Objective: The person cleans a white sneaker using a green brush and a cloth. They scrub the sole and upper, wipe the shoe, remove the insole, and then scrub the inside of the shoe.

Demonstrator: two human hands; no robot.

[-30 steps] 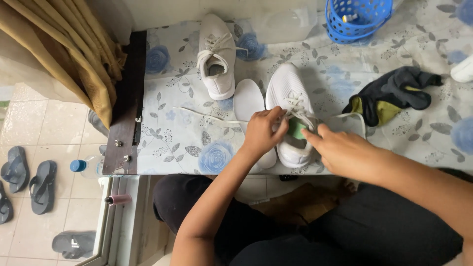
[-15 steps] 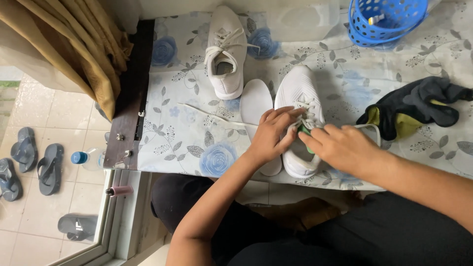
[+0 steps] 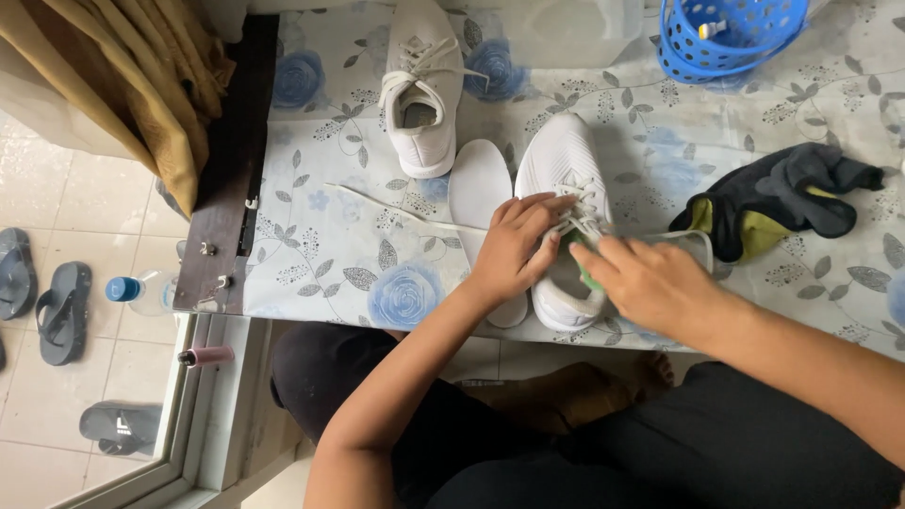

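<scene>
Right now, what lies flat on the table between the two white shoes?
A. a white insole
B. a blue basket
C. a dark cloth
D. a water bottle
A: a white insole lies flat on the table, just left of the shoe both hands work on and below the other shoe; the basket and cloth are off to the right.

Soft, even daylight lit the scene, brightest on the pale floor tiles (image 3: 85, 217) at the left. Shadows were faint and short, falling just right of the white shoe (image 3: 566, 170) on the worktop (image 3: 320, 245). No glare showed. Focus was sharp throughout, with slight wide-angle stretching toward the corners and darker tones across the lap below.
</scene>
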